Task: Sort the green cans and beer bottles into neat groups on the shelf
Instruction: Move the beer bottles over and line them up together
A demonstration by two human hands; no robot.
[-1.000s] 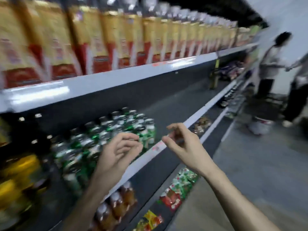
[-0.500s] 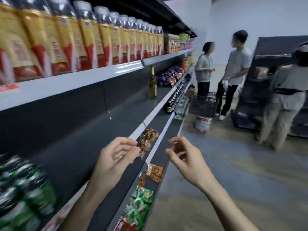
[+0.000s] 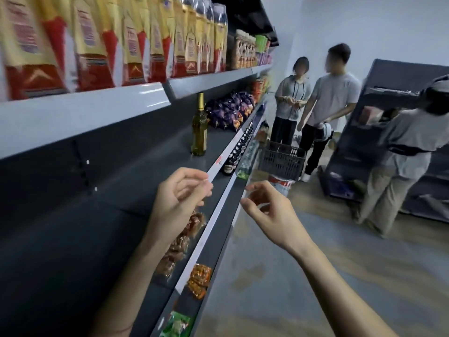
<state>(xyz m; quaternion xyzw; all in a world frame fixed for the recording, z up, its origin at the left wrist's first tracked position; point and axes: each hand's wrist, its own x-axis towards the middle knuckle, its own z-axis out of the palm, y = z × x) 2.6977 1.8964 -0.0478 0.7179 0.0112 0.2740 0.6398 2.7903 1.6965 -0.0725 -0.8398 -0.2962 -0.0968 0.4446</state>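
Shop aisle, dark mid shelf (image 3: 150,171) mostly bare: lone beer bottle (image 3: 199,127) upright well ahead, no green cans visible; left hand (image 3: 179,203) and right hand (image 3: 269,212) loosely curled, empty; hasty reach could topple bottle.

— What of the wearer shows? Two bare forearms, the left hand (image 3: 178,203) and the right hand (image 3: 269,212).

— Anything worn? No sleeve, glove, watch or ring shows on either; fingers (image 3: 194,175) bare, nails short.
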